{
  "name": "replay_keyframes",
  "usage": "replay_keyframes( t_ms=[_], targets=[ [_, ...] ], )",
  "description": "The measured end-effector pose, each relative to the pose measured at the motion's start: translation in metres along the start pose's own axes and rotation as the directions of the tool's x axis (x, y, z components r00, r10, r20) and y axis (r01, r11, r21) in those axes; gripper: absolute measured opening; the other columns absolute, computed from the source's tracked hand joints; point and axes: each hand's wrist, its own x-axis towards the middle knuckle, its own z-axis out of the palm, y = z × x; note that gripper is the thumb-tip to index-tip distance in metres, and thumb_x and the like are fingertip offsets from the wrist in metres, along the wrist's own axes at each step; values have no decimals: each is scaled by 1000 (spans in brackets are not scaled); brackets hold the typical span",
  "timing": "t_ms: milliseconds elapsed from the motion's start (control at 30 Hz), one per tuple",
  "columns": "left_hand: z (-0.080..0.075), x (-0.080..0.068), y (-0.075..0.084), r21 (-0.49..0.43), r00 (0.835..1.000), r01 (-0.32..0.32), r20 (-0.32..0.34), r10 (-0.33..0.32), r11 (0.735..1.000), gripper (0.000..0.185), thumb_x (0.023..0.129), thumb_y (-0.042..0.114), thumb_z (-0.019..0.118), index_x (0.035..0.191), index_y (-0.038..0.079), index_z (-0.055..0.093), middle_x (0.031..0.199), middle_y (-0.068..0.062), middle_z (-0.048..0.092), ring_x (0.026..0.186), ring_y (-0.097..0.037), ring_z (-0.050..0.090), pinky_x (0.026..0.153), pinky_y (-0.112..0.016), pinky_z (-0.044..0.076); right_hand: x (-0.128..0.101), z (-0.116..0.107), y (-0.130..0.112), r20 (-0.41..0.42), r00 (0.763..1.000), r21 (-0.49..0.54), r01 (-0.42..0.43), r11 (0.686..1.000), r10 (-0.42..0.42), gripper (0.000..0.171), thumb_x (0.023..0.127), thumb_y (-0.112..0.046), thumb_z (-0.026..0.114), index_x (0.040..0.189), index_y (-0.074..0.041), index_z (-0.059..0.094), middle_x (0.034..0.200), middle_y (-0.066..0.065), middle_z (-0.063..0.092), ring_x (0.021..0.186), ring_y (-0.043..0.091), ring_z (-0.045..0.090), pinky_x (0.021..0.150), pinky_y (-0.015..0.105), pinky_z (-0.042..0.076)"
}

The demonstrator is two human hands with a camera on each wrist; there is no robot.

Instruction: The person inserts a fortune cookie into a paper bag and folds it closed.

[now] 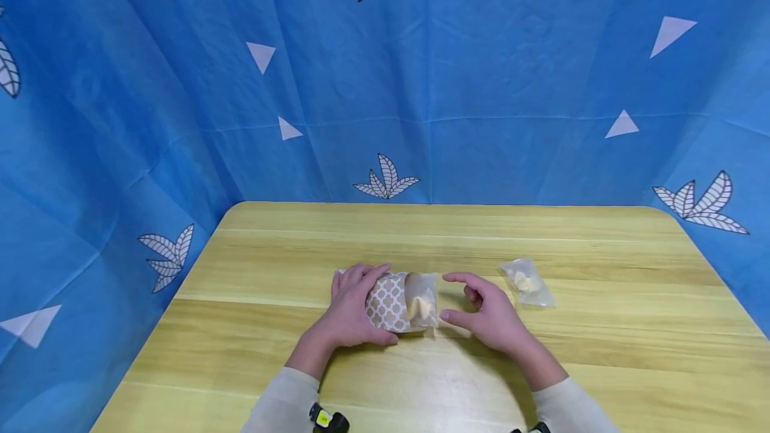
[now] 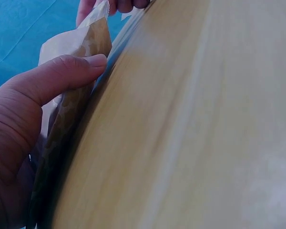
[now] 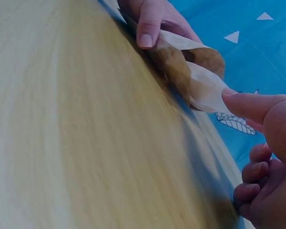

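Bright, even overhead light across the head view, with a pale glare patch on the wooden table (image 1: pixel 421 379) near the front edge. Soft, short shadows only, under the left hand (image 1: pixel 351 313) and right hand (image 1: pixel 490 316). Wide-angle bending at the borders, curving the table's corners and the blue backdrop (image 1: pixel 481 85). Sharp at centre, softer toward the edges. Both wrist views tilted and smeared: wood grain streaked by blur, a whitish sheen low on the right in the left wrist view, nearby fingers (image 3: pixel 248 102) slightly soft.
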Motion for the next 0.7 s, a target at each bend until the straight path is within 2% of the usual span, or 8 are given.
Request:
replay_keyframes(
  t_ms=[233, 700],
  targets=[
    [-1, 0, 0, -2, 1000, 3, 3, -3, 1000, 124, 48, 57, 92, 155, 30, 36, 138, 1, 41, 135, -21, 29, 114, -55, -2, 2, 7, -2, 34, 999, -20, 15, 1000, -14, 57, 79, -25, 87, 132, -20, 65, 78, 8, 41, 74, 22, 41, 65, 32, 38],
    [0, 0, 1, -4, 1000, 4, 7, -4, 1000, 124, 49, 56, 92, 156, 30, 35, 139, 1, 41, 136, -20, 28, 114, -55, -4, 5, 12, -10, 66, 998, -69, 10, 998, -5, 59, 81, -27, 85, 134, -17, 64, 77, 6, 44, 72, 19, 42, 65, 32, 40]
  ],
)
